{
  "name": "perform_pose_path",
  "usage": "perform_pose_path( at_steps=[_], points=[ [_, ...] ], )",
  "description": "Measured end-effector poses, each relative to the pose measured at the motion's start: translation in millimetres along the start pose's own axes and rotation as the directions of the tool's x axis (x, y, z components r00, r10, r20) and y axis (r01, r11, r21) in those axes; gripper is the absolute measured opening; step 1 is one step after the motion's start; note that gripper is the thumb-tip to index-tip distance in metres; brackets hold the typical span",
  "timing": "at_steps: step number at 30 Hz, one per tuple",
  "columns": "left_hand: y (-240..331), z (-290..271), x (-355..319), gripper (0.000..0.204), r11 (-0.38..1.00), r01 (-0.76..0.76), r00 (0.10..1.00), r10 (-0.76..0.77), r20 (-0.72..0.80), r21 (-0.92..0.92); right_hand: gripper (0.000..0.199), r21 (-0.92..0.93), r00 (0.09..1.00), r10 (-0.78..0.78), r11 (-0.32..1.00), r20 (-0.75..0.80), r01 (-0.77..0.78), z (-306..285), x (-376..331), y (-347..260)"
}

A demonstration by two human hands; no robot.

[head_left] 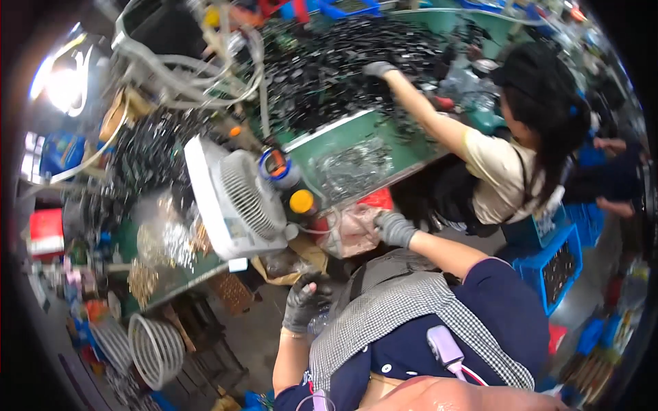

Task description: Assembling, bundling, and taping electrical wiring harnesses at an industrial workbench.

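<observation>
My left hand (306, 305), in a grey glove, is raised in front of my checked apron. Its fingers are curled, and a dark blur beside them leaves what they hold unclear. My right hand (396, 230), also gloved in grey, is closed at the edge of a pinkish plastic bag (351, 234) with red behind it. That bag sits below the front edge of the green table (301, 148). Close to my left hand is an open brown paper sack (317, 255) with plastic inside.
A white fan (240, 198) stands on the table's edge, beside a yellow-capped bottle (301, 201). Dark flat pieces (329, 68) heap across the table, where a co-worker's gloved hand (378, 69) reaches. White baskets (156, 351) stand lower left; a blue crate (548, 267) stands right.
</observation>
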State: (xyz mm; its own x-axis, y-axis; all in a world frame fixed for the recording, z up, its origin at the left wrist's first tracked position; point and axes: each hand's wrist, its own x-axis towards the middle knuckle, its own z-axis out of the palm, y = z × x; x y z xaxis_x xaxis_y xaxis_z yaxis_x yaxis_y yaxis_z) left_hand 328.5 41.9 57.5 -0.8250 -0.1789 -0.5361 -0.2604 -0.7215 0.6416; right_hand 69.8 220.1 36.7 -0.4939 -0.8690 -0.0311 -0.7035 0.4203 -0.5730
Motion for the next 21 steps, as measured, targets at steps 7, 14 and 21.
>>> perform_pose_path(
  at_steps=[7, 14, 21],
  points=[
    [-5.0, 46.3, 38.2, 0.043, 0.999, -0.024, 0.986, 0.016, 0.165, 0.043, 0.021, 0.057, 0.990, 0.064, 0.997, -0.126, -0.057, 43.6, -61.9, 59.3],
    [-11.5, 150.5, 141.5, 0.038, 0.911, 0.028, 0.824, -0.254, 0.507, 0.411, 0.021, 0.068, 0.811, 0.452, 0.885, -0.373, -0.462, 9.0, -159.2, 77.9],
    [-40.8, 232.9, 172.3, 0.040, 0.720, -0.062, 0.571, -0.543, 0.616, 0.692, 0.028, 0.288, 0.364, 0.825, 0.509, -0.432, -0.811, 16.9, -259.8, 37.8]
  ],
)
